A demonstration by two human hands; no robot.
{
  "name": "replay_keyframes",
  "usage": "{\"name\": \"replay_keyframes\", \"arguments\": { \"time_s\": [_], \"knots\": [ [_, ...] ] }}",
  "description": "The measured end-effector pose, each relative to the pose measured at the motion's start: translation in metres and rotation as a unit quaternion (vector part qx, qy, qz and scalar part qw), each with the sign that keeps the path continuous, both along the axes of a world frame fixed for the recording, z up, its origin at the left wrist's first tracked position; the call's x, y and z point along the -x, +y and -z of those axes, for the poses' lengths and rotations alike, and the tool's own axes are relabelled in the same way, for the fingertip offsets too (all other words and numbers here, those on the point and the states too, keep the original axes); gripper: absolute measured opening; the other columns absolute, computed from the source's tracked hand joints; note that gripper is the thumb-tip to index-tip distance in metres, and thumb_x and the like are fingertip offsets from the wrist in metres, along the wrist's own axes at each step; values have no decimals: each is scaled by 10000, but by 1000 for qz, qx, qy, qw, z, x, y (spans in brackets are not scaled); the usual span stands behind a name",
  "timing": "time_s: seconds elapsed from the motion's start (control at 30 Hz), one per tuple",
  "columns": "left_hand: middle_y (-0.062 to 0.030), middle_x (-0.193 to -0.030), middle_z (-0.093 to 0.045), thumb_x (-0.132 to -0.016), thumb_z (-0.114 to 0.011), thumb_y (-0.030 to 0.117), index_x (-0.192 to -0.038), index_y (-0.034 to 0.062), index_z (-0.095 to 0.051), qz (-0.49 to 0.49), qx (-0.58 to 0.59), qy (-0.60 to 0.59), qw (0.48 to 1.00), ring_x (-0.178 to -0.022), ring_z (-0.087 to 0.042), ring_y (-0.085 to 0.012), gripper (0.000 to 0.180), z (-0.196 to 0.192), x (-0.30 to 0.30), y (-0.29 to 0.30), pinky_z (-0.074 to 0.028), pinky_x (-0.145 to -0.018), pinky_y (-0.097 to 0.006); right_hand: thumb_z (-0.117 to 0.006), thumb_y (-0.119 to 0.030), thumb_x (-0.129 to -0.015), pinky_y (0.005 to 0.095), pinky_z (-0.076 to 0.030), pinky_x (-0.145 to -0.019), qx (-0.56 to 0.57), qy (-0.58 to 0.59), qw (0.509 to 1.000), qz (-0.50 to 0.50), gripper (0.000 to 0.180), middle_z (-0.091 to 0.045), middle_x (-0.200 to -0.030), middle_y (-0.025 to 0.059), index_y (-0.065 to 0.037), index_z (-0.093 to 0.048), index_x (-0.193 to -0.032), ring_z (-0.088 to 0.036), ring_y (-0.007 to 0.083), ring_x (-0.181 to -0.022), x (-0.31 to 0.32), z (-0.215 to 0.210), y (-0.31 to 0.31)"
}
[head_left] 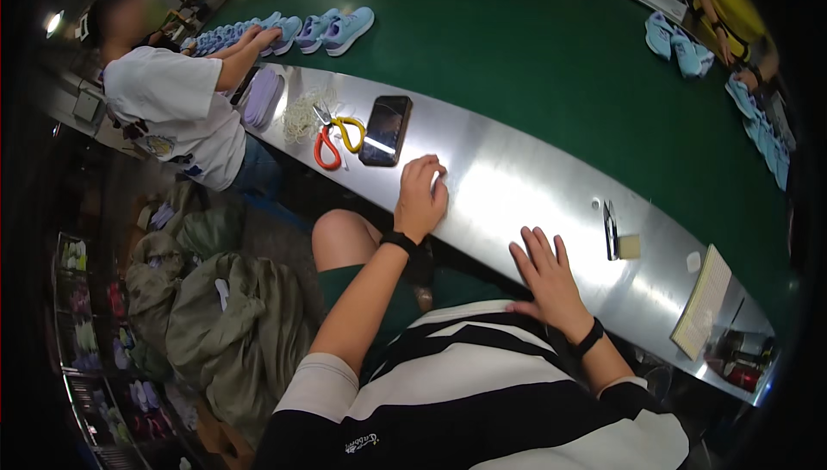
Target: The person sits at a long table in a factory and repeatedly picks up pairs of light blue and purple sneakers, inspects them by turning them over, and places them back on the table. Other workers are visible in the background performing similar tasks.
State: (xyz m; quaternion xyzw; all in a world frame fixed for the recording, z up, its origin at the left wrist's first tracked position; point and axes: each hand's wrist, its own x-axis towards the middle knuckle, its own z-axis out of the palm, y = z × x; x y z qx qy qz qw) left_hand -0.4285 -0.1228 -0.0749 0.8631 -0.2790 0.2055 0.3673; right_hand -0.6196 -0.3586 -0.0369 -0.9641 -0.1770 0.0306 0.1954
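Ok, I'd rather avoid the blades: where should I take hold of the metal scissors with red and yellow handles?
Probably the red loop handle, from your side: it lies nearest you, while the blades point away toward tangled pale cords and the yellow loop handle crowds the flat black phone.

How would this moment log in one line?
Left hand: half-curled at metal counter; right hand: spread at its edge; near left hand: phone, scissors; green surface: blue shoes
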Motion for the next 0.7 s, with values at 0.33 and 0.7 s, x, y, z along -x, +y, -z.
{"name": "replay_keyframes", "arguments": {
  "time_s": [0.33,0.7],
  "knots": [
    [-172,-1092,-619,-814,-542,6,-940,5,-618,21,-8,-44,999,-1054,-545,-371,146,18,-9,6,-441,-928,-442,-781,-265,-763,507,-228,-1174,17,-123,991,38,788,-353,-1519,149,-118,-410,-1443,-311,320,-1426,4,24,8],
    [-151,-1029,-623,-853,-539,48,-908,26,-615,25,-21,-49,998,-1022,-535,-359,97,20,-15,6,-433,-908,-440,-780,-285,-766,492,-256,-1172,12,-163,986,43,771,-381,-1505,128,-129,-424,-1432,-337,285,-1415,7,33,7]
  ]
}}
